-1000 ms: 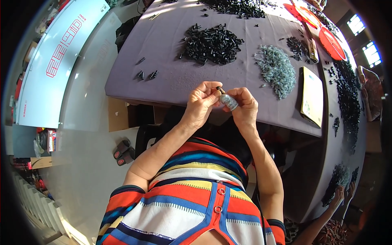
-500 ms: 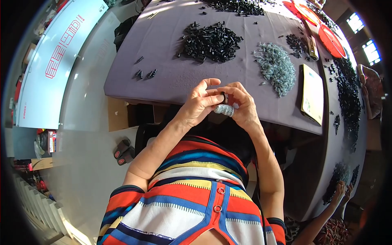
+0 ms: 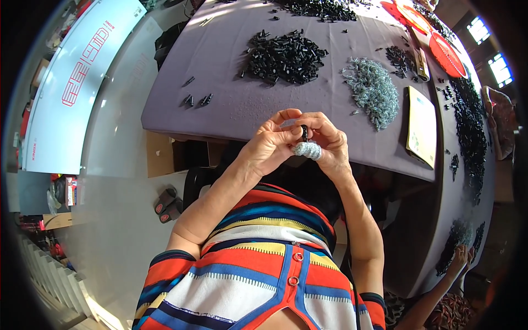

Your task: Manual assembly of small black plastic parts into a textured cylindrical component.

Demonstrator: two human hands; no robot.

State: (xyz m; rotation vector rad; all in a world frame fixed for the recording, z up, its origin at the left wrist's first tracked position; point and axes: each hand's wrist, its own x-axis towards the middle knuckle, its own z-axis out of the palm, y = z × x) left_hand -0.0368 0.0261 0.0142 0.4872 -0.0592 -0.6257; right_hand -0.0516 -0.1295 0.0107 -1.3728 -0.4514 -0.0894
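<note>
Just in front of the table's near edge, my two hands meet over a small black cylindrical piece (image 3: 304, 132). My left hand (image 3: 268, 142) has thumb and forefinger pinched at its left side. From the right, my right hand (image 3: 330, 144) closes its fingers around the same piece, partly hiding it. A grey-white, rough-textured lump (image 3: 308, 149) sits at the fingers of my right hand; whether it is a finger wrap or a held bundle I cannot tell. Beyond the hands lie a pile of short black cylinders (image 3: 286, 56) and a heap of small clear-grey pieces (image 3: 373, 92).
A yellowish flat box or booklet (image 3: 421, 126) lies by the table's right edge. Red trays (image 3: 446, 55) stand far right. A few loose black pieces (image 3: 197, 99) lie at left. Another person's hands (image 3: 461, 258) work at the adjoining table, lower right. An open carton (image 3: 160, 154) sits below the table.
My hands have shifted slightly, and the black piece now stands more upright between the fingers. The grey-white lump has moved a little to the right.
</note>
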